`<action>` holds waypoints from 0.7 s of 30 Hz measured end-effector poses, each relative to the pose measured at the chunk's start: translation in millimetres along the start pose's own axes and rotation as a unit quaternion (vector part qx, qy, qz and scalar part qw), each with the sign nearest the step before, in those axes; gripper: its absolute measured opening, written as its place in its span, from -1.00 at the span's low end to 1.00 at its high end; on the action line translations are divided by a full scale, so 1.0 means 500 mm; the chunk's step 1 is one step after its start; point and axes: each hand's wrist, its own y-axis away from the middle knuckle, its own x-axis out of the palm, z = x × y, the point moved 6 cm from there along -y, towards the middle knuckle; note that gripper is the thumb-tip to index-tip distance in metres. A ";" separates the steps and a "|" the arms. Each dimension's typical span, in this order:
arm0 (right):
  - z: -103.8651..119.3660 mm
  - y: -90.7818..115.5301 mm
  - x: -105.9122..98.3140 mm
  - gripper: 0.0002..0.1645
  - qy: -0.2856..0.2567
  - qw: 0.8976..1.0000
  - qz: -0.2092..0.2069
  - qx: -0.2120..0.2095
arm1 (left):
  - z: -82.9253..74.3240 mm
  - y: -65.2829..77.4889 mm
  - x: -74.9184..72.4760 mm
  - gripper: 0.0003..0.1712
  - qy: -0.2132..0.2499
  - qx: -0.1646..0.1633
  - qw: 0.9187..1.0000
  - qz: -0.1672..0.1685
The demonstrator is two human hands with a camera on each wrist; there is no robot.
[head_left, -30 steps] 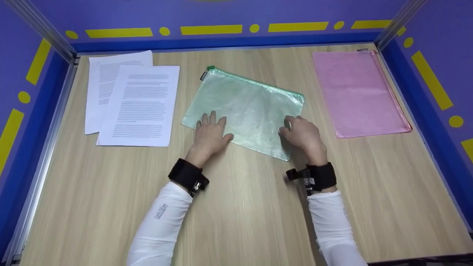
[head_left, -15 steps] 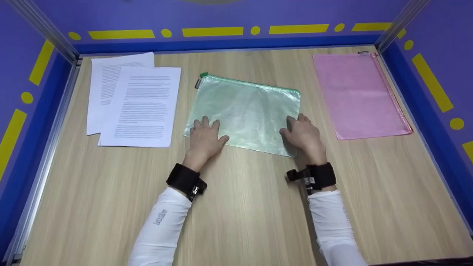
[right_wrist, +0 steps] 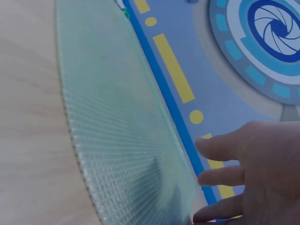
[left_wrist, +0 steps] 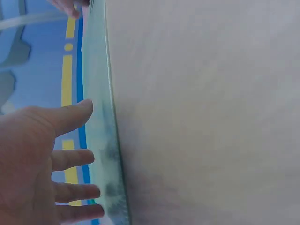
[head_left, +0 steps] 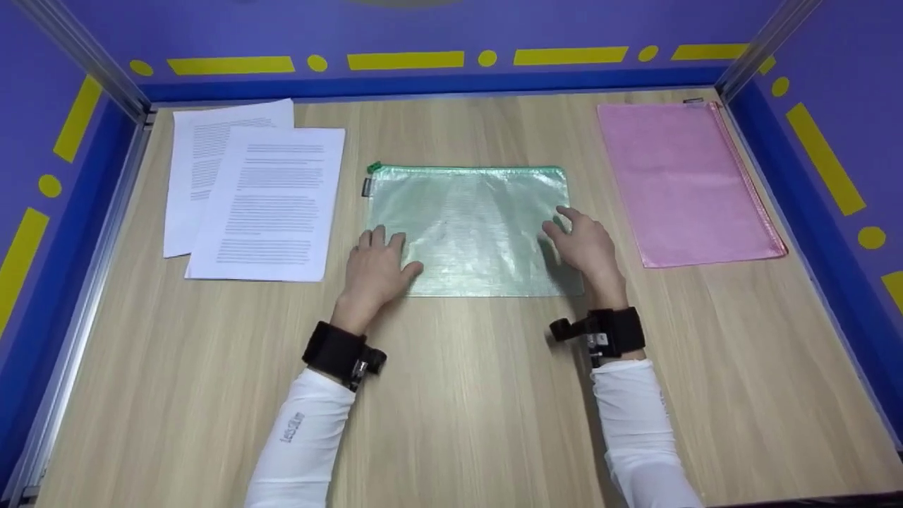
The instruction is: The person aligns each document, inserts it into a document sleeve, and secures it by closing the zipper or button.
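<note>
A translucent green zipper pouch (head_left: 480,233) lies flat in the middle of the table, its zip edge at the far side and a green slider (head_left: 374,167) at the far left corner. My left hand (head_left: 377,268) is at the pouch's near left corner with fingers spread and straight, covering that corner. Over the right edge is my right hand (head_left: 585,243), fingers loosely bent and holding nothing, casting a shadow on the pouch. In the right wrist view, its thumb and fingers (right_wrist: 222,176) stand apart from one another beside the pouch's mesh surface (right_wrist: 131,164).
Two overlapping stacks of printed paper (head_left: 264,212) lie at the back left. A pink zipper pouch (head_left: 695,187) lies at the back right. Purple and blue panels (head_left: 451,35) with yellow marks enclose the wooden table (head_left: 458,409) at the back and sides.
The green pouch has turned counterclockwise, so its zip edge now runs level with the table's far edge. My left hand has shifted left and nearer; my right hand has lifted off the pouch.
</note>
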 end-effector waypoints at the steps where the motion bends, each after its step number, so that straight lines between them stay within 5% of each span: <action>1: 0.000 0.000 -0.001 -0.20 -0.026 1.000 -0.001 0.002 | 0.009 -0.002 0.000 -0.19 0.008 -0.008 1.000 0.007; 5: 0.002 -0.002 -0.005 -0.13 -0.115 0.993 -0.006 0.004 | 0.027 -0.005 0.001 -0.10 0.027 -0.028 0.999 0.034; 9: -0.002 -0.003 -0.012 -0.15 -0.211 0.977 -0.018 0.030 | 0.021 -0.005 0.000 -0.09 0.025 -0.028 0.998 0.042; 16: -0.037 -0.012 -0.007 -0.19 -0.416 0.901 -0.021 0.119 | 0.015 -0.004 0.007 -0.09 0.008 -0.027 0.999 0.041; 19: -0.045 -0.021 -0.003 -0.17 -0.403 0.906 -0.008 0.126 | 0.015 -0.005 0.006 -0.09 0.007 -0.024 0.999 0.038; 21: -0.044 -0.026 0.000 -0.12 -0.372 0.921 0.005 0.118 | 0.014 -0.005 0.005 -0.09 0.009 -0.024 0.999 0.037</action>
